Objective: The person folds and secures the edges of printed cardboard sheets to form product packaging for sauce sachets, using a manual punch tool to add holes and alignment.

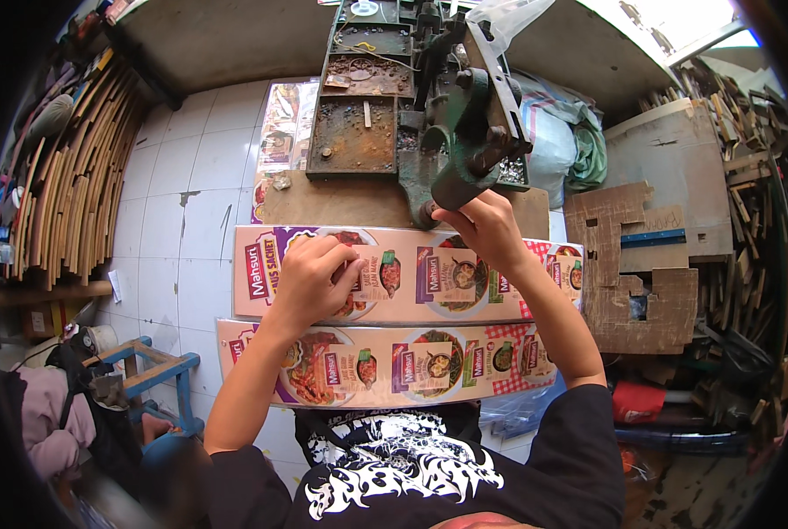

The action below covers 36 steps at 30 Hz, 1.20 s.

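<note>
A rusty metal tray with several compartments (358, 132) sits at the far side of the brown worktop (341, 204), its sections holding dark grit, small scraps and a few loose bits; beside it stands a green cast-iron press machine (464, 132). Two long printed cardboard strips showing food pictures lie with their long axes running left to right: the upper strip (411, 275) on the worktop under the press, the lower strip (385, 363) nearer the person's body. The left hand (310, 278) rests on the upper strip with fingers curled, pressing it flat. The right hand (489, 227) is closed, gripping the strip's far edge at the base of the press
</note>
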Each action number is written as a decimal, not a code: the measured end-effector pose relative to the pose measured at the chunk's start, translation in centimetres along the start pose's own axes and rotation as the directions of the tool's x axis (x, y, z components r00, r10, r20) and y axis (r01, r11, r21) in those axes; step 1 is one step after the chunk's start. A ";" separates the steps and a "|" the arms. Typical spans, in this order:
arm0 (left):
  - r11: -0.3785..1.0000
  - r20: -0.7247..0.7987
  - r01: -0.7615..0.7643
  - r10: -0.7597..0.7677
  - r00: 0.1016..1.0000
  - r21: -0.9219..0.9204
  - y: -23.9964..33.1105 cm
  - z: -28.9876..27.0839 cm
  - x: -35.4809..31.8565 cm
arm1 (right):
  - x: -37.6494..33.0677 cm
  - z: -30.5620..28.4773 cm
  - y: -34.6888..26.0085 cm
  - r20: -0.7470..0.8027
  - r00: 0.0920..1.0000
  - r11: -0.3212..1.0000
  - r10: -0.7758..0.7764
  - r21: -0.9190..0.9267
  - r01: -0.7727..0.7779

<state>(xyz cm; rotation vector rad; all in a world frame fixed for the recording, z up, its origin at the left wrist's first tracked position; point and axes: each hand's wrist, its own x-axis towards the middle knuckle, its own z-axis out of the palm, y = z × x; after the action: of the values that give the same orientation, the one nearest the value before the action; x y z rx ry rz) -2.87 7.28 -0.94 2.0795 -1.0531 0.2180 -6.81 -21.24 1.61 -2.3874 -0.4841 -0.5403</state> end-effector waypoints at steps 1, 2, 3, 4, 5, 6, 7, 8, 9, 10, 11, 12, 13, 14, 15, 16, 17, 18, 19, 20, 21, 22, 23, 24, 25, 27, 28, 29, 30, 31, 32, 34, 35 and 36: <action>1.000 0.000 -0.007 0.007 1.000 0.004 0.0 0.0 0.0 | 0.0 0.1 0.1 0.003 1.000 1.000 0.000 0.000 0.000; 1.000 0.000 -0.015 0.015 1.000 0.008 -0.1 0.1 0.0 | -0.1 0.3 0.3 -0.002 1.000 1.000 0.007 0.012 -0.007; 1.000 -0.001 -0.014 0.014 1.000 0.006 0.0 0.1 0.0 | -0.1 0.4 0.3 -0.007 1.000 1.000 0.015 0.025 -0.015; 1.000 0.000 -0.009 0.009 1.000 0.002 0.0 0.0 0.0 | -0.1 0.4 0.3 -0.005 1.000 1.000 0.014 0.027 -0.014; 1.000 0.001 -0.004 0.004 1.000 -0.001 0.0 0.0 0.0 | 0.0 0.5 0.2 -0.020 1.000 0.998 0.017 0.054 -0.016; 1.000 0.001 -0.002 0.002 1.000 -0.001 0.0 0.0 0.0 | 0.0 0.5 0.0 -0.035 0.999 0.997 0.022 0.081 -0.019; 1.000 -0.005 -0.004 0.004 1.000 -0.001 0.0 0.0 0.0 | 0.0 0.5 -0.1 -0.033 0.999 0.996 0.020 0.084 -0.017; 1.000 -0.011 -0.006 0.006 1.000 -0.001 -0.1 0.0 -0.1 | -0.1 0.3 -0.3 -0.034 0.998 0.996 0.043 0.085 -0.040; 1.000 -0.012 -0.003 0.003 1.000 0.001 -0.1 0.0 -0.1 | -0.3 0.2 -0.4 -0.035 0.997 0.994 0.067 0.086 -0.064; 1.000 -0.006 -0.004 0.004 1.000 0.008 0.0 0.0 0.0 | -0.6 0.0 -0.2 -0.034 0.997 0.994 0.067 0.085 -0.064; 1.000 0.000 -0.005 0.005 1.000 0.015 0.1 0.0 0.0 | -1.1 -0.1 0.0 -0.016 0.998 0.997 0.064 0.040 -0.064; 1.000 -0.001 -0.005 0.005 1.000 0.013 0.0 0.0 0.0 | -1.4 -0.2 0.1 0.003 0.998 0.998 0.063 -0.005 -0.063; 1.000 -0.001 -0.004 0.004 1.000 0.016 0.0 0.0 0.0 | -1.4 -0.2 0.0 0.005 0.998 0.998 0.063 -0.003 -0.063; 1.000 -0.002 -0.003 0.003 1.000 0.018 -0.1 0.0 0.0 | -1.4 -0.2 -0.3 -0.011 1.000 0.999 0.005 -0.050 -0.005; 1.000 -0.002 0.000 0.000 1.000 0.018 -0.1 0.0 0.0 | -1.3 -0.3 -0.6 -0.024 0.998 0.994 -0.054 -0.098 0.051; 1.000 0.002 0.000 0.000 1.000 0.025 -0.1 0.0 0.0 | -1.3 -0.5 -0.9 -0.023 0.998 0.994 -0.053 -0.097 0.051; 0.999 0.006 -0.001 0.001 1.000 0.033 -0.1 0.0 0.0 | -1.2 -0.7 -1.2 0.004 0.998 0.985 -0.065 -0.162 0.064; 0.999 0.006 0.000 0.000 1.000 0.033 -0.2 0.0 0.1 | -1.2 -0.9 -1.3 0.031 0.997 0.971 -0.075 -0.225 0.080; 1.000 0.008 0.004 -0.005 1.000 0.028 -0.2 0.0 0.1 | -1.3 -0.9 -1.2 0.031 0.997 0.971 -0.074 -0.227 0.079; 1.000 0.009 0.008 -0.008 1.000 0.024 -0.1 0.0 0.2 | -1.5 -0.8 -0.9 0.041 0.996 0.967 -0.078 -0.242 0.086; 1.000 0.008 0.005 -0.006 1.000 0.023 -0.1 0.0 0.3 | -1.6 -0.9 -0.8 0.050 0.995 0.962 -0.083 -0.258 0.093; 1.000 0.003 -0.001 0.001 1.000 0.023 -0.1 0.0 0.2 | -1.6 -1.0 -0.9 0.050 0.995 0.962 -0.084 -0.258 0.094; 1.000 -0.004 -0.009 0.009 1.000 0.023 -0.1 0.0 0.2 | -1.7 -1.1 -1.0 0.070 0.995 0.958 -0.074 -0.272 0.090; 1.000 -0.007 -0.012 0.012 1.000 0.024 0.0 -0.1 0.2 | -1.7 -1.2 -1.2 0.088 0.994 0.954 -0.064 -0.288 0.087; 1.000 -0.003 -0.007 0.008 1.000 0.021 0.0 -0.1 0.2 | -1.7 -1.1 -1.1 0.090 0.994 0.955 -0.061 -0.283 0.084; 1.000 0.004 0.002 -0.002 1.000 0.019 -0.1 0.0 0.2 | -1.8 -0.8 -0.9 0.086 0.994 0.957 -0.066 -0.276 0.087; 1.000 -0.001 0.002 -0.002 1.000 0.012 -0.1 0.0 0.1 | -1.9 -0.9 -1.0 0.086 0.994 0.957 -0.069 -0.275 0.090; 1.000 -0.005 0.004 -0.004 1.000 0.006 -0.1 -0.1 -0.1 | -2.1 -0.9 -1.2 0.048 0.995 0.959 -0.089 -0.267 0.099; 1.000 -0.006 0.007 -0.007 1.000 0.009 0.0 -0.1 -0.2 | -2.4 -1.0 -1.4 0.012 0.994 0.961 -0.108 -0.256 0.108; 1.000 0.001 0.010 -0.010 1.000 0.009 0.0 -0.1 -0.3 | -2.7 -1.3 -1.6 0.014 0.994 0.961 -0.110 -0.253 0.110; 1.000 0.007 0.012 -0.012 1.000 0.010 0.0 -0.2 -0.3 | -3.2 -2.0 -1.9 -0.020 0.998 0.966 -0.064 -0.252 0.057; 1.000 0.045 0.016 -0.017 0.999 0.019 0.2 -0.4 -0.5 | -4.2 -3.5 -2.5 -0.095 0.994 0.959 0.053 -0.271 -0.077; 1.000 0.082 0.017 -0.019 0.996 0.026 0.3 -0.6 -0.6 | -4.8 -4.4 -2.5 -0.130 0.982 0.940 0.135 -0.296 -0.168; 0.999 0.080 0.027 -0.030 0.996 0.031 0.5 -1.0 -0.7 | -5.5 -5.2 -2.5 -0.169 0.955 0.906 0.244 -0.313 -0.286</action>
<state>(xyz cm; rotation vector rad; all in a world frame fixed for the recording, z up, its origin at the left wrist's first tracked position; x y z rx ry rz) -3.54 8.25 -0.32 2.1440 -1.0732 0.1370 -14.01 -23.89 3.89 -2.6612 -0.0029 -0.6869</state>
